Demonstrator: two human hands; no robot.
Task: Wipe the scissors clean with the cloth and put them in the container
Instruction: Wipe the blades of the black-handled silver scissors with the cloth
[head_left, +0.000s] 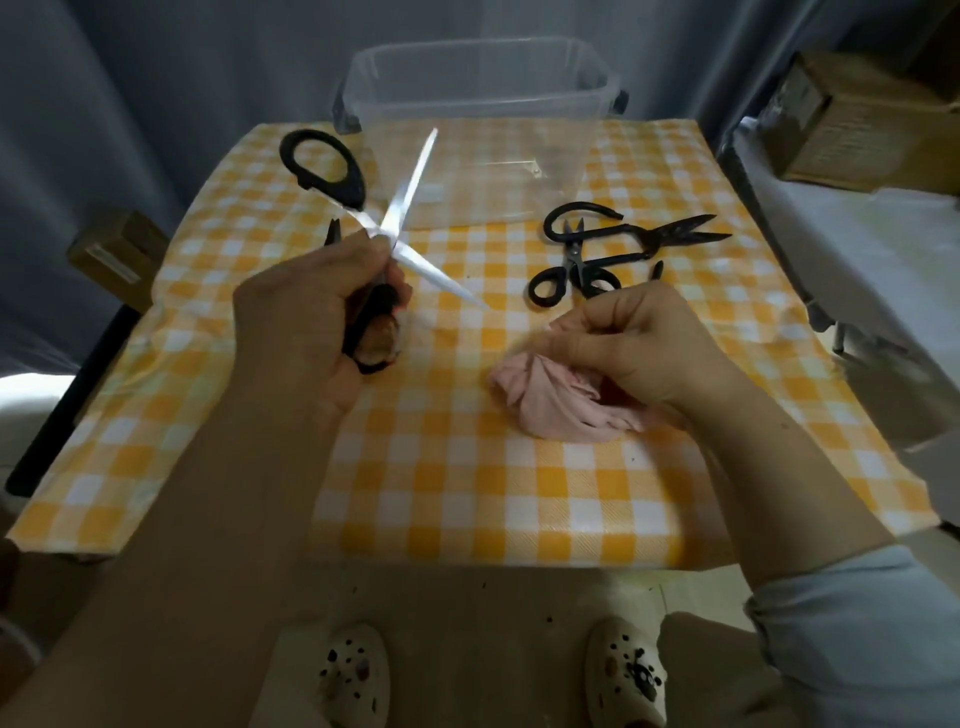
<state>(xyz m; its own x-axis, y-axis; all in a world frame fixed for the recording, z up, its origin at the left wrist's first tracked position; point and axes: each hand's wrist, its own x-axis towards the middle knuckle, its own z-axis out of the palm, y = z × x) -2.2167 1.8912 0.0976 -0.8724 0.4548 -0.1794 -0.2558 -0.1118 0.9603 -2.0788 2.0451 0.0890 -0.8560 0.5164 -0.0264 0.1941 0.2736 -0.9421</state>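
A: Scissors (402, 208), item one: black handles, bright blades, opened wide into a cross, held above the table (467, 493) towards its left side. Holder?
B: Left hand (306, 317), fingers curled round the lower handle. The other handle loop points up and away, free.
A: Cloth (545, 410)?
B: Pink, bunched, lying on the table at the right. Right hand (639, 353) grips its top in curled fingers. Cloth and blades are apart, not touching.
A: Container (363, 93)?
B: Clear plastic tub at the far edge of the table, behind the raised blade. No scissors show through its walls.
A: Other stock?
B: Two more pairs, lying crossed on the table just beyond the right hand: a black iron pair (639, 241) and a small pair (573, 254) across it.
A: Progress?
B: By my judgement, early. Wiping of item one is in hand and nothing is stored. Every pair has yet to go into the tub.
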